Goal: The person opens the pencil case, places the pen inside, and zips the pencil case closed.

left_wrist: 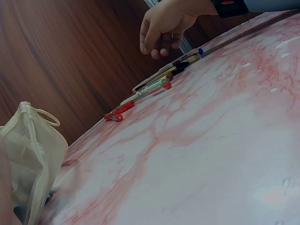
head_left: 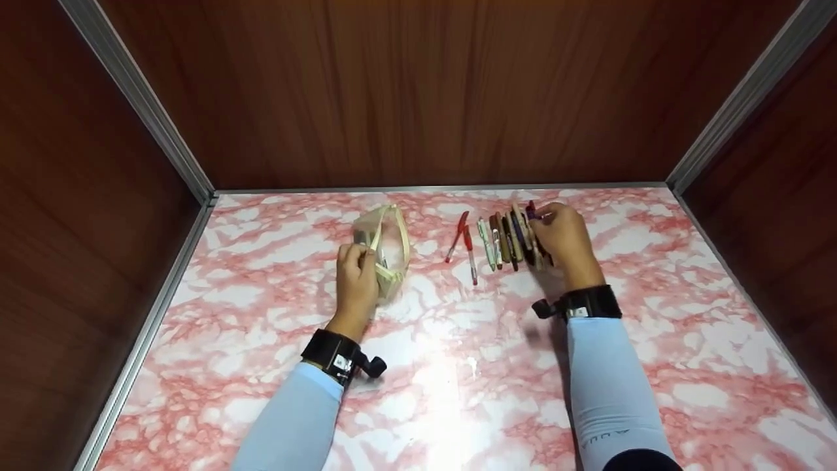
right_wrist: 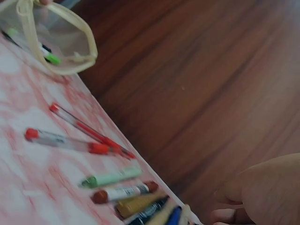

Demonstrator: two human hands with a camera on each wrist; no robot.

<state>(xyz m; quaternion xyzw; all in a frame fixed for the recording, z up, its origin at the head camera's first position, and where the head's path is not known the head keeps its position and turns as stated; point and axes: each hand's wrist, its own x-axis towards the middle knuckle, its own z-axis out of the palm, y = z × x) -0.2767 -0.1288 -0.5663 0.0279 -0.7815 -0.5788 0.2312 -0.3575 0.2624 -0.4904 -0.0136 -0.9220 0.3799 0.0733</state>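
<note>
In the head view my left hand [head_left: 356,268] pinches the near side of a cream mesh zip pouch [head_left: 407,245], which stands on the table with its mouth spread. A green-and-black pen [right_wrist: 52,58] shows inside it in the right wrist view. My right hand [head_left: 565,235] is at the far right of a row of pens [head_left: 505,242], its fingertips on a purple pen [head_left: 531,208] with a reddish end. Its fingers are curled in the left wrist view, and the pen is hidden there. Two red pens [head_left: 468,239] lie at an angle left of the row.
The pink-and-white marbled table [head_left: 458,366] is enclosed by a brown wood-grain back panel [head_left: 431,98] and side panels. Metal strips [head_left: 163,137] edge the corners. A black strap with a small camera [head_left: 333,356] sits on each wrist, over light blue sleeves.
</note>
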